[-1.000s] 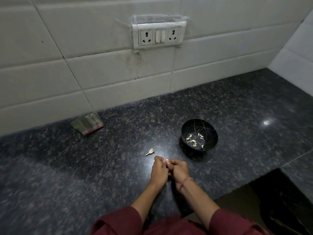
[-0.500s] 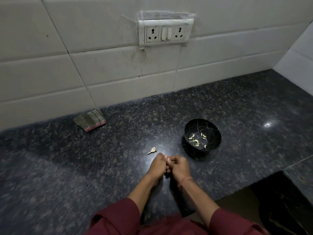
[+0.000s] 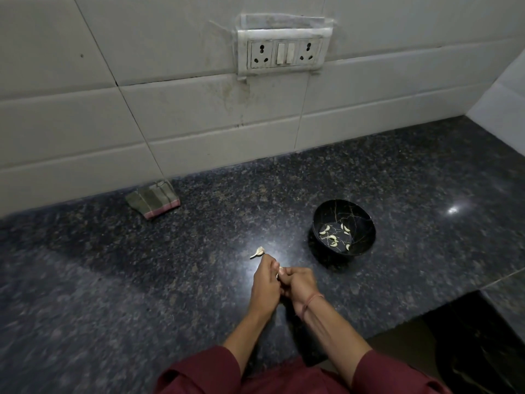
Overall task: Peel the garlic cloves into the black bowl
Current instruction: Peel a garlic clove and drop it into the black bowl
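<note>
My left hand (image 3: 264,282) and my right hand (image 3: 299,285) meet low over the dark granite counter (image 3: 142,280), fingers curled together round a small pale garlic clove (image 3: 280,271) that is mostly hidden between them. Just beyond my left hand a loose piece of garlic (image 3: 258,252) lies on the counter. The black bowl (image 3: 358,220) with gold veins stands to the right of my hands, apart from them, holding several peeled cloves (image 3: 332,238).
A folded striped cloth (image 3: 153,201) lies at the back left against the white tiled wall. A socket panel (image 3: 284,52) is mounted on the wall above. The counter's front edge drops to a dark recess (image 3: 468,345) at the lower right.
The camera has shifted slightly, so the scene sits a little to the right. My hands stay together on the clove with small finger movements.
</note>
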